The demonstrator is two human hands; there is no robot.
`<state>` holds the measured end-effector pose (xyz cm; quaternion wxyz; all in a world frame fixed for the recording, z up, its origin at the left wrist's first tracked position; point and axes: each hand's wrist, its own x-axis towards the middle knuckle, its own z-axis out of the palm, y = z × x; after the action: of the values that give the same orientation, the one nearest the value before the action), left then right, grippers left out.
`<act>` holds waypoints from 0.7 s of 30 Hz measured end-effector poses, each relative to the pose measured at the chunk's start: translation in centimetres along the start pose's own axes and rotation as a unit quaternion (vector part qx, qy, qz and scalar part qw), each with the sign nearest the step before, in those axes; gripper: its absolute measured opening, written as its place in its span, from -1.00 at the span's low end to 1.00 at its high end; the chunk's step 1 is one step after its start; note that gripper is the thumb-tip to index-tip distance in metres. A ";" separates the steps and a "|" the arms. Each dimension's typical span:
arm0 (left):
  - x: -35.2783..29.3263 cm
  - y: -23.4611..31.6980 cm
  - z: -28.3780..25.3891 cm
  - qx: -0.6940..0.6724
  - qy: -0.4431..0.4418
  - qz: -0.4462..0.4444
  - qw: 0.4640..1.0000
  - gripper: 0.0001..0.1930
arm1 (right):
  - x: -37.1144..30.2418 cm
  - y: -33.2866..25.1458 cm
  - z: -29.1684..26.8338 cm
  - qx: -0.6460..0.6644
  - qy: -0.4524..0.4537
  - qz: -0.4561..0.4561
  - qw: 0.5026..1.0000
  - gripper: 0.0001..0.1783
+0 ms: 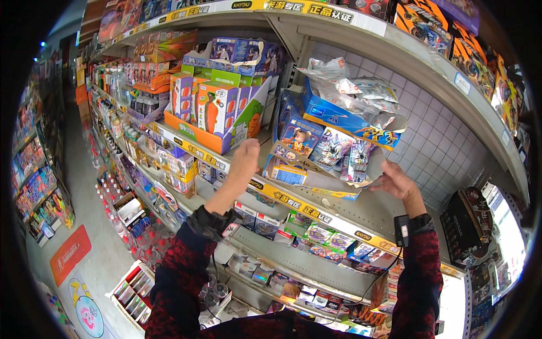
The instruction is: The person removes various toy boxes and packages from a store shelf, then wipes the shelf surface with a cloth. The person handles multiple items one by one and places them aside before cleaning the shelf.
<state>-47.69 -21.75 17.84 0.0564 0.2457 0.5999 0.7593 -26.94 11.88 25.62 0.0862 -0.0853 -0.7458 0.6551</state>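
Note:
My left hand (244, 163) is at the shelf edge, between a carrot-print display box (221, 116) and a stack of card-pack boxes. Its fingers are curled and partly turned away; whether they hold anything is hidden. My right hand (397, 179) grips the right end of the lower card-pack display box (316, 165), fingers against its torn pale side. Shiny character packs (334, 151) stand in that box. A tilted blue display box (353, 122) rests above it, heaped with silver-white foil packets (358, 87).
A yellow-edged shelf lip (299, 207) runs below both hands, with an upper shelf (418, 42) overhead. Lower shelves hold many small boxes (262, 223). Left is an aisle floor (104, 240) with bottles (121, 223) and a red-edged carton (132, 294). A dark box (466, 220) stands right.

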 end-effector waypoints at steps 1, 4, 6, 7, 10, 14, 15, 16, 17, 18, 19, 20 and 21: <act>0.8 0.3 -0.2 -0.057 0.006 -0.071 0.996 -0.47 | -0.1 -0.1 -0.9 0.028 -0.001 0.002 1.000 -0.33; 3.6 1.4 -0.1 -0.099 -0.021 -0.198 0.975 -0.14 | 0.9 0.0 -3.3 0.086 0.031 0.021 0.996 -0.22; 4.8 2.0 0.3 -0.105 -0.059 -0.236 0.964 0.01 | 2.8 0.6 -3.9 0.096 0.097 0.046 0.990 -0.18; 5.2 2.4 0.5 -0.096 -0.090 -0.239 0.962 0.02 | 4.1 1.0 -3.8 0.120 0.093 0.042 0.987 -0.20; 6.0 3.4 1.4 -0.060 -0.141 -0.259 0.953 0.03 | 7.2 1.9 -3.2 0.169 0.057 0.023 0.984 -0.35; 7.0 3.7 2.3 -0.029 -0.167 -0.259 0.951 -0.03 | 9.2 2.8 -2.3 0.188 0.039 0.066 0.979 -0.35; 7.3 3.4 2.5 -0.034 -0.166 -0.246 0.954 -0.04 | 9.3 2.9 -2.2 0.190 0.030 0.066 0.979 -0.36; 7.7 3.1 2.7 -0.039 -0.165 -0.234 0.957 -0.06 | 9.4 3.1 -2.0 0.197 0.020 0.062 0.978 -0.38; 7.9 2.7 2.7 -0.044 -0.162 -0.224 0.960 -0.07 | 9.5 3.2 -1.8 0.204 0.009 0.055 0.977 -0.39; 8.3 2.4 2.7 -0.053 -0.162 -0.240 0.956 -0.09 | 9.5 3.3 -1.7 0.211 -0.003 0.048 0.976 -0.40; 8.9 2.3 2.8 -0.064 -0.161 -0.255 0.951 -0.10 | 9.6 3.3 -1.5 0.219 -0.017 0.037 0.975 -0.41; 9.1 2.1 2.8 -0.062 -0.148 -0.277 0.947 -0.10 | 9.6 3.5 -1.3 0.223 -0.026 0.025 0.974 -0.42; 9.3 2.1 2.9 -0.077 -0.169 -0.280 0.942 -0.11 | 9.7 3.4 -1.1 0.231 -0.041 0.015 0.972 -0.43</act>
<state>-54.06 -16.27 23.12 0.3863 0.1873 0.5657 0.7040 -36.06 15.67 22.51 0.0630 -0.0469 -0.5762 0.8135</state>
